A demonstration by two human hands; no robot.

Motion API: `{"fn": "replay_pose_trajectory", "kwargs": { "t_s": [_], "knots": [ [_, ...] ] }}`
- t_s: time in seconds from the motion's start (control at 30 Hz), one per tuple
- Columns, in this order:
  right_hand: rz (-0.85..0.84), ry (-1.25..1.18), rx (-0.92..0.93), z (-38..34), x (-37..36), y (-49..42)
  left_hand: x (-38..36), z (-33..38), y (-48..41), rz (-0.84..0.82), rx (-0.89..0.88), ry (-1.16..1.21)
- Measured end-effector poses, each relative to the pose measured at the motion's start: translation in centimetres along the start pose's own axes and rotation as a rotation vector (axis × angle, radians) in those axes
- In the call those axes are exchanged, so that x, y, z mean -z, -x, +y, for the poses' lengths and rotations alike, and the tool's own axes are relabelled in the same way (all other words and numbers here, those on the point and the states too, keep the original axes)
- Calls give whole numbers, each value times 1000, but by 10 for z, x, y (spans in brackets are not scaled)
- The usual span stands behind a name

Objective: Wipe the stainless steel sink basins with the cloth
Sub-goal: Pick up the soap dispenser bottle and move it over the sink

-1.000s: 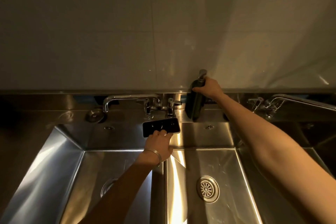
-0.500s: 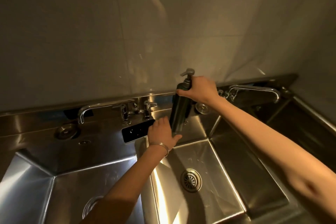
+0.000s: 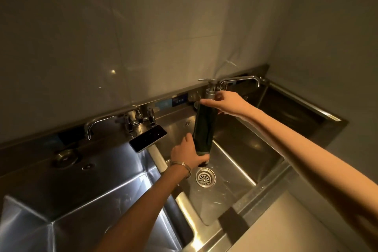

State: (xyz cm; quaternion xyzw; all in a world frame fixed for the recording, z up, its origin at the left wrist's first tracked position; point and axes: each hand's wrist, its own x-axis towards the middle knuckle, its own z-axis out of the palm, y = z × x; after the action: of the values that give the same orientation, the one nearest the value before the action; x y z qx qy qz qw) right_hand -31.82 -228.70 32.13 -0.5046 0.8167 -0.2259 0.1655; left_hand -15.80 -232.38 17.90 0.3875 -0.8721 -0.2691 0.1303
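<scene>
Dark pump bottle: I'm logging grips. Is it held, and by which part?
Both hands hold the bottle: right hand gripping its neck, left hand round its base.

The left basin (image 3: 92, 200) and middle basin (image 3: 231, 190) were brushed stainless steel, bright and reflective where light struck, with fine scratches across the middle floor. The drain strainer (image 3: 205, 177) was shinier, polished metal. Both taps (image 3: 98, 124) looked chrome-plated and mirror-smooth. The pump bottle (image 3: 204, 127) had a dark, glossy, smooth body; whether glass or plastic could not be told, and its pump head (image 3: 210, 86) was silvery with a satin sheen. The phone (image 3: 148, 138) showed a black, glassy face. The wall (image 3: 143, 37) was smooth tile with a soft gloss. A thin bangle (image 3: 182, 164) gleamed like metal. The counter (image 3: 286, 227) looked pale and matt.
</scene>
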Motion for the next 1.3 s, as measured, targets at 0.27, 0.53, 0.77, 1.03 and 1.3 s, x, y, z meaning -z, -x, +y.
{"fn": "replay_pose_trajectory", "kwargs": {
  "t_s": [0.27, 0.53, 0.77, 1.03, 1.3],
  "knots": [
    [-477, -733, 56, 10, -3, 50, 35, -11, 58, -460, -18, 637],
    [-346, -597, 178, -40, -53, 93, 60, -38, 147, -442, 156, 826],
    [-275, -448, 227, -108, -117, 125, 55, -59, 227, 131, 341, 584],
    [-711, -509, 393, -206, -155, 166, 110, -123, 335, 92, 449, 841],
    [-680, -513, 457, -312, -231, 219, 162, -197, 416, 68, 477, 847]
  ]
}}
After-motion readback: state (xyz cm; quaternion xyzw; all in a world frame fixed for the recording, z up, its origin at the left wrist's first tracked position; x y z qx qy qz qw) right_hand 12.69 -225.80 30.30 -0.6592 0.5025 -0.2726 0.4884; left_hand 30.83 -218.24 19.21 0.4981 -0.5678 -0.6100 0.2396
